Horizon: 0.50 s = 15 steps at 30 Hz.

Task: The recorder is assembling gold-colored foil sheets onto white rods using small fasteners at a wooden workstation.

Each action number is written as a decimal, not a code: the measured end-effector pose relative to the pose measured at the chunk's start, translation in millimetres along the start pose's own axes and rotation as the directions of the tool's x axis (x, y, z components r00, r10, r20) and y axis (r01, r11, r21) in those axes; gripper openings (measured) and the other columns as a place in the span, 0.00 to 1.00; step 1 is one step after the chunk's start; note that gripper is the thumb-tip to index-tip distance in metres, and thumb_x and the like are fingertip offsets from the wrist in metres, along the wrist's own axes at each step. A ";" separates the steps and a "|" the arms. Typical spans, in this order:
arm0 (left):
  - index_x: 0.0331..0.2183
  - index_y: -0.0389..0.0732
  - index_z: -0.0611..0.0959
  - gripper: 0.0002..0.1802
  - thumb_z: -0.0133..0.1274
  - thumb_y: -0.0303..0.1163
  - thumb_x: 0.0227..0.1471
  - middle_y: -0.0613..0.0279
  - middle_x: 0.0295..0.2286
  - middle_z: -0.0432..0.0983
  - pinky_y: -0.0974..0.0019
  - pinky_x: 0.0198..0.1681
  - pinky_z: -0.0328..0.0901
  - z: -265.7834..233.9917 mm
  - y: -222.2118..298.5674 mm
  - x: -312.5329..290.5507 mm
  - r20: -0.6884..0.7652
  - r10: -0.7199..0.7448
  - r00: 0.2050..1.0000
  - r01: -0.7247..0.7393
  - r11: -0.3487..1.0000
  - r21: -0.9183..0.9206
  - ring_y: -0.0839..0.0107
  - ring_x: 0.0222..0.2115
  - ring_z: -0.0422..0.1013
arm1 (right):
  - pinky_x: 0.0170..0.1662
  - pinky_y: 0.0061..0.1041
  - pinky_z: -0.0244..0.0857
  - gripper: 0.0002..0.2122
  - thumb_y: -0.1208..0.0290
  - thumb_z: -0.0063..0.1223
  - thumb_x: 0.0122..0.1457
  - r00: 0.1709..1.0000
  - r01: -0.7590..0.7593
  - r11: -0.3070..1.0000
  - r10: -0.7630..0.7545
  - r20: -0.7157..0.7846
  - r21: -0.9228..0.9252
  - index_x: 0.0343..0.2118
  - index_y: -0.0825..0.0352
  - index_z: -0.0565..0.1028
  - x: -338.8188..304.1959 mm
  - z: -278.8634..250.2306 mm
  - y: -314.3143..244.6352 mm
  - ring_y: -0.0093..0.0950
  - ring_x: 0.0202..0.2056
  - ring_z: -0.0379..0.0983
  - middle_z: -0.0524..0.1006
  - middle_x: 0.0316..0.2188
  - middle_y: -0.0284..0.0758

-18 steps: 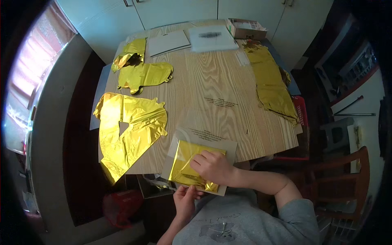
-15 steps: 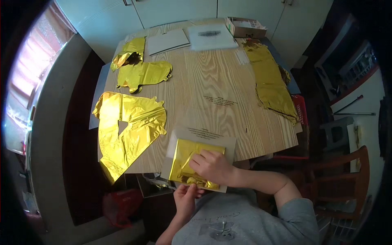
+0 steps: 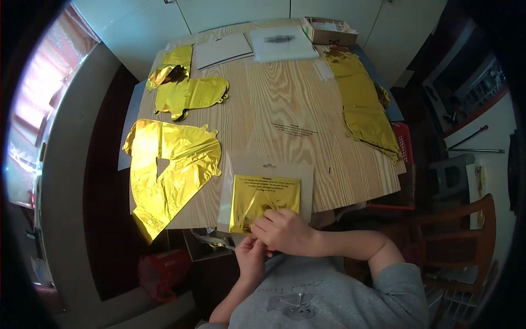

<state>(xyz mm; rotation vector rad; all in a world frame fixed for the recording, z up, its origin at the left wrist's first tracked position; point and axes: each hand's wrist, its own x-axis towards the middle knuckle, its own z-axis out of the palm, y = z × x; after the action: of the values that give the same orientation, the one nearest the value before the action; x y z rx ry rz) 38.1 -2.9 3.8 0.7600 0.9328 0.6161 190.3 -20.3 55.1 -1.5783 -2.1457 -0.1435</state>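
Observation:
A folded gold foil balloon (image 3: 266, 196) lies inside a clear plastic bag (image 3: 224, 204), with a pale card behind it. The bag has dark print and a hang hole at its far end, and rests at the table's near edge. My left hand (image 3: 252, 256) pinches the near edge of the bag, its fingertips partly hidden. Right beside it, my right hand (image 3: 287, 232) has its fingers curled closed on the same near edge, covering the balloon's lower right part. The fingertips of both hands almost meet.
Flattened gold foil balloons lie at left (image 3: 175, 159), far left (image 3: 192, 94) and right (image 3: 364, 104) of the wooden table (image 3: 274, 104). White cards (image 3: 223, 50), a stack of clear bags (image 3: 285, 44) and a small box (image 3: 329, 31) stand along the back. A wooden chair (image 3: 485, 241) is at right.
My right hand has come down from the middle of the bag to its near edge, beside my left hand. The bag has shifted slightly away from me, and its top now shows straighter.

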 end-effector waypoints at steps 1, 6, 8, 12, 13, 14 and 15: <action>0.27 0.34 0.75 0.07 0.48 0.27 0.54 0.61 0.21 0.74 0.78 0.21 0.63 1.5 0.6 1.3 0.000 0.008 1.000 -0.008 1.000 -0.001 0.78 0.19 0.71 | 0.26 0.20 0.63 0.07 0.67 0.51 0.38 1.000 0.006 1.000 -0.006 -0.013 -0.001 0.23 0.61 0.70 -0.7 1.5 -2.2 0.22 0.25 0.67 0.66 0.20 0.27; 0.27 0.34 0.75 0.06 0.49 0.27 0.53 0.65 0.19 0.72 0.78 0.20 0.61 3.8 -2.1 5.2 -0.026 -0.008 1.000 0.008 1.000 0.005 0.81 0.16 0.66 | 0.26 0.20 0.62 0.08 0.67 0.51 0.38 1.000 -0.019 1.000 0.018 0.013 0.024 0.24 0.62 0.71 -1.9 3.9 -0.1 0.22 0.26 0.67 0.67 0.21 0.26; 0.27 0.35 0.74 0.06 0.50 0.27 0.52 0.66 0.18 0.71 0.79 0.20 0.60 8.5 7.9 -1.2 -0.040 -0.037 0.999 0.039 0.997 0.065 0.82 0.16 0.65 | 0.26 0.20 0.62 0.09 0.67 0.51 0.38 1.000 -0.022 0.999 0.022 0.002 0.038 0.25 0.62 0.72 -2.1 1.5 1.8 0.22 0.26 0.67 0.67 0.21 0.26; 0.33 0.38 0.72 0.08 0.53 0.28 0.50 0.65 0.25 0.71 0.79 0.26 0.63 -25.3 -20.1 0.7 -0.105 0.172 0.980 -0.163 0.983 0.086 0.79 0.24 0.68 | 0.28 0.21 0.62 0.08 0.67 0.52 0.40 0.999 -0.023 1.000 0.022 -0.030 -0.021 0.25 0.62 0.72 -4.1 1.6 0.8 0.23 0.27 0.68 0.68 0.22 0.26; 0.34 0.39 0.72 0.09 0.53 0.28 0.50 0.64 0.27 0.71 0.78 0.27 0.64 -25.9 -22.7 1.9 -0.152 0.115 0.982 -0.117 0.993 -0.007 0.78 0.25 0.68 | 0.29 0.22 0.62 0.08 0.67 0.52 0.41 0.999 -0.025 0.999 0.024 -0.022 -0.024 0.25 0.62 0.72 -4.8 2.1 0.2 0.23 0.28 0.68 0.68 0.22 0.26; 0.35 0.39 0.72 0.09 0.53 0.28 0.50 0.63 0.28 0.71 0.78 0.29 0.64 -23.3 -24.3 4.9 -0.194 0.054 0.979 -0.075 0.992 -0.101 0.78 0.26 0.68 | 0.31 0.22 0.63 0.08 0.67 0.52 0.41 1.000 -0.027 0.999 0.026 -0.013 -0.027 0.25 0.62 0.72 -5.4 2.7 -0.6 0.23 0.29 0.68 0.68 0.23 0.26; 0.36 0.40 0.71 0.10 0.53 0.28 0.50 0.63 0.29 0.71 0.77 0.30 0.65 -14.1 -17.9 5.9 -0.232 -0.011 0.973 -0.035 0.980 -0.195 0.77 0.27 0.68 | 0.34 0.24 0.62 0.09 0.66 0.52 0.42 1.000 -0.021 1.000 0.021 -0.016 -0.007 0.27 0.62 0.72 -6.6 4.8 -0.8 0.24 0.32 0.68 0.69 0.25 0.27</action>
<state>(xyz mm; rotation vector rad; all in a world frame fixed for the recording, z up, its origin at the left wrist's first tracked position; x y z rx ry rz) 31.1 -4.8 -18.6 0.5227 1.0632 0.8085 189.6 -24.7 48.2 -1.5979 -2.1175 -0.1562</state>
